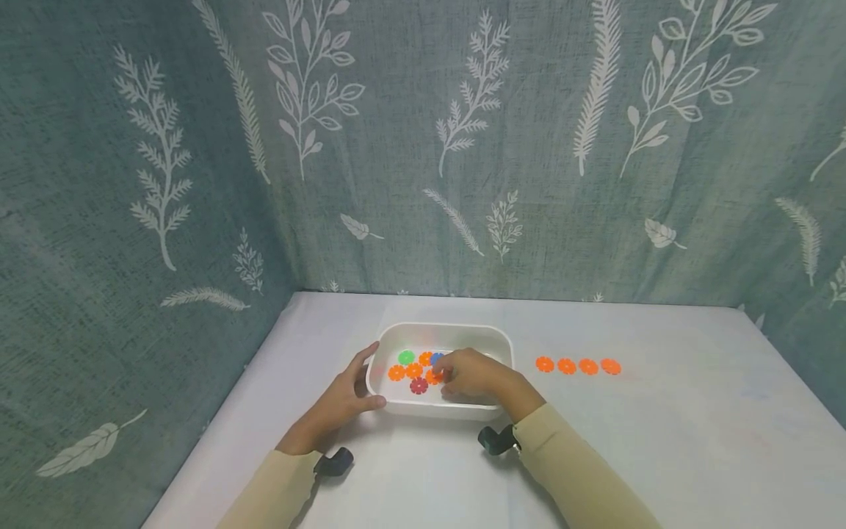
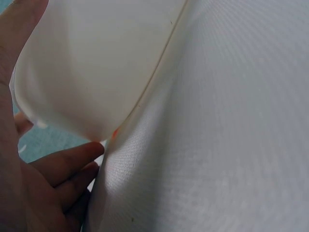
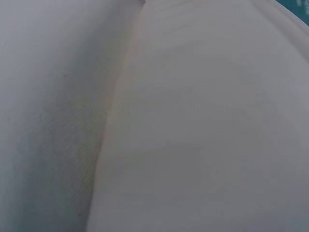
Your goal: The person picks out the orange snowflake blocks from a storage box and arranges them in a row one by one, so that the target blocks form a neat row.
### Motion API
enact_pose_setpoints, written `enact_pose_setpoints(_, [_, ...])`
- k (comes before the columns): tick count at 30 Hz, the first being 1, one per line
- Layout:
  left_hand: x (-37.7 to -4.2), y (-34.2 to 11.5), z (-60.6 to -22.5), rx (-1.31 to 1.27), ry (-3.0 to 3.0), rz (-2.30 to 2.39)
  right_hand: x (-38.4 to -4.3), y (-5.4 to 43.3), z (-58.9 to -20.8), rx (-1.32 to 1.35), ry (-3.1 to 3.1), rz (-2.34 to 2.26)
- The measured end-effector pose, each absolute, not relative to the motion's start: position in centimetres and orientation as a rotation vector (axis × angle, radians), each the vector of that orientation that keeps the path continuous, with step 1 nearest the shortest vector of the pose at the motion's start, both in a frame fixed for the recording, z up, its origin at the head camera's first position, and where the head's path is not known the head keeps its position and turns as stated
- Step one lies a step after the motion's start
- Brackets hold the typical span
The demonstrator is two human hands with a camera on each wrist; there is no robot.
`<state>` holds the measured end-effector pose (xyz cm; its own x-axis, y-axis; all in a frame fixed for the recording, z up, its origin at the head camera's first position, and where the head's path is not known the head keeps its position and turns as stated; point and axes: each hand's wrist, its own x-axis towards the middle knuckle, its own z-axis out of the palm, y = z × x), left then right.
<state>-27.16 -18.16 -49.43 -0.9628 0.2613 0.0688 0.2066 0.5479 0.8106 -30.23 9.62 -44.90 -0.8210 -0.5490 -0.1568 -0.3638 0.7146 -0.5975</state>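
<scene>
A white plastic tub [image 1: 489,330] stands on the table with several flower-shaped plastic discs in it. Among them are a green disc [image 1: 406,357], a dark red disc [image 1: 419,386], a partly covered blue disc [image 1: 437,358] and several orange ones [image 1: 396,373]. My left hand [image 1: 345,395] holds the tub's left end, thumb at the near corner and a finger along the rim; its fingers [image 2: 67,162] also show in the left wrist view. Inside the tub, my right hand [image 1: 472,373] reaches down, thumb and forefinger apart, fingertips right beside an orange disc [image 1: 433,377].
To the right of the tub, orange discs [image 1: 566,366] lie in a row on the white-covered table [image 1: 661,441]. Patterned green cloth [image 1: 410,242] hangs behind the table and along its left side. The right wrist view holds mostly the tub's pale outer wall [image 3: 203,121].
</scene>
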Motion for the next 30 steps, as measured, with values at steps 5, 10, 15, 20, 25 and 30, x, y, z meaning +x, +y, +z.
enact_pose_setpoints(5, [-27.12, -18.19, -49.23, 0.391, 2.698, 1.431, -30.17, 9.47, -44.71, -0.721, 2.603, -0.762])
enact_pose_setpoints(10, [-27.10, -18.26, -49.21, 0.380, 2.699, 1.430, -30.17, 9.36, -44.74, -0.683, 2.594, -0.747])
enact_pose_setpoints(15, [-27.26, -18.23, -49.21, 0.376, 2.706, 1.417, -30.21, 9.39, -44.81, -0.635, 2.603, -0.737])
enact_pose_setpoints(20, [-27.33, -18.16, -49.00, 0.370, 2.707, 1.410, -30.23, 9.52, -44.69, -0.662, 2.616, -0.724])
enact_pose_setpoints(25, [-27.35, -18.18, -49.05, 0.393, 2.716, 1.409, -30.17, 9.63, -44.82, -0.711, 2.650, -0.719])
enact_pose_setpoints(30, [-27.39, -18.31, -49.46, 0.426, 2.713, 1.391, -29.88, 9.60, -45.00, -0.641, 2.661, -0.729])
